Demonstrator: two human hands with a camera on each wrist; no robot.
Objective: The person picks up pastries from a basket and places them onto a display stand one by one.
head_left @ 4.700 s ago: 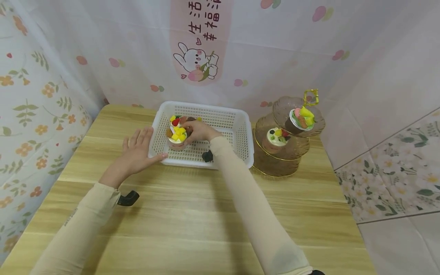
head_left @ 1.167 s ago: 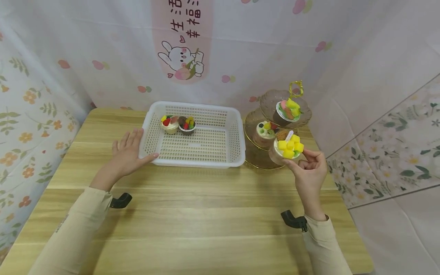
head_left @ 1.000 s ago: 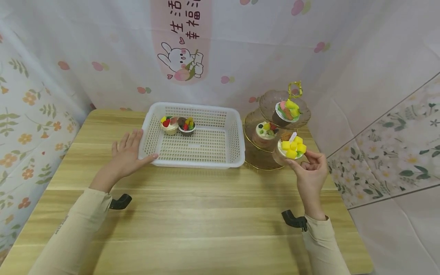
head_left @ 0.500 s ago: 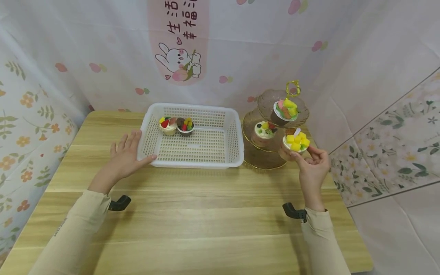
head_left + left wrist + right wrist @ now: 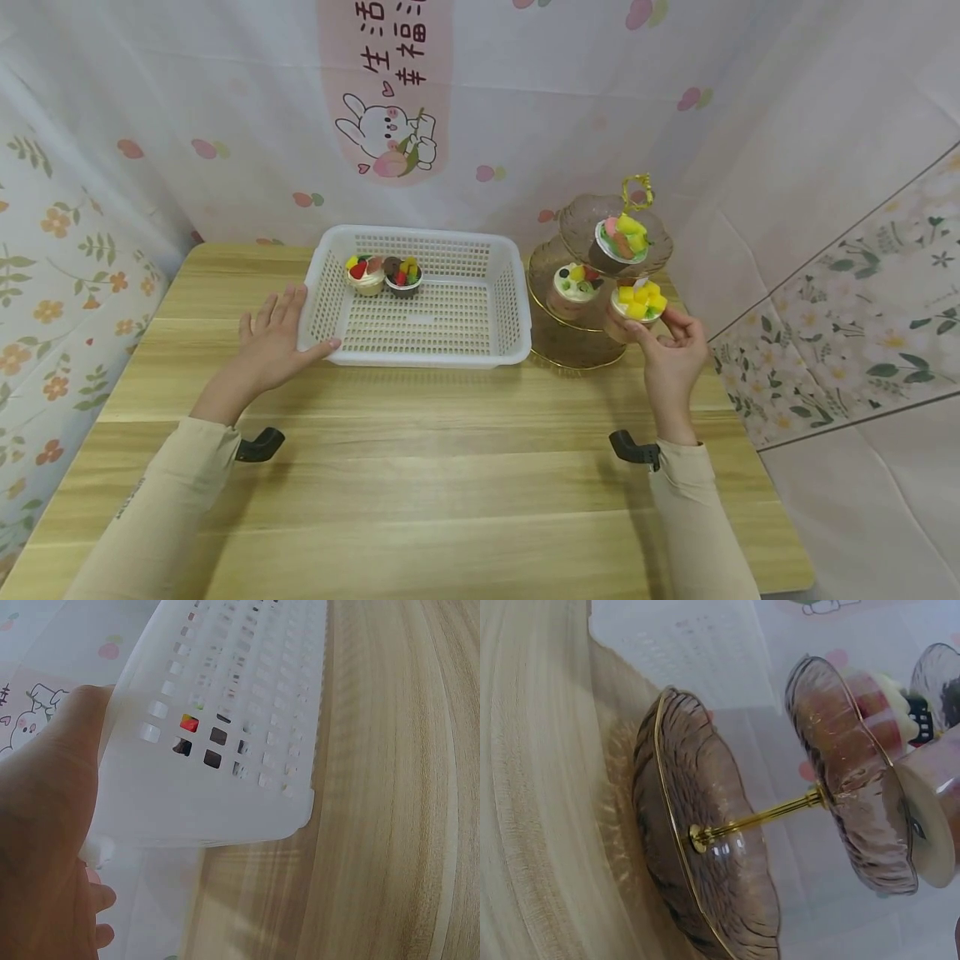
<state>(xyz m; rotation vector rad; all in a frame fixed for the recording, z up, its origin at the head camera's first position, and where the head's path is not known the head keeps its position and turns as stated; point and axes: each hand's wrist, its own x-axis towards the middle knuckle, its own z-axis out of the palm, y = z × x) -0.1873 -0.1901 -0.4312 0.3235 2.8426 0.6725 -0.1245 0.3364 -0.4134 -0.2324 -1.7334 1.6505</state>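
While your spread left hand [image 5: 272, 343] touches the oblong white plastic basket [image 5: 420, 360], your right hand [image 5: 672, 360] pinches a round yellow-topped cup [image 5: 637, 303] at the translucent brown tiered stand's [image 5: 576, 344] four o'clock

The table [image 5: 442, 475] leaves room before the basket [image 5: 427, 361]; the top tier [image 5: 579, 227] overhangs the middle tier [image 5: 543, 268].

Table [image 5: 450, 492]: light wood, streaked grain running left to right, rounded corners. Behind it: white cloth [image 5: 262, 92], creased, scattered pink fruit-like motifs. Printed on it: pink panel [image 5: 337, 50], dark Chinese characters [image 5: 376, 60] above a cartoon rabbit [image 5: 375, 129]. Left: cloth with orange flowers [image 5: 52, 311], green sprigs. Right: pale wall covering [image 5: 885, 500], blossom band [image 5: 847, 333] between dark lines.
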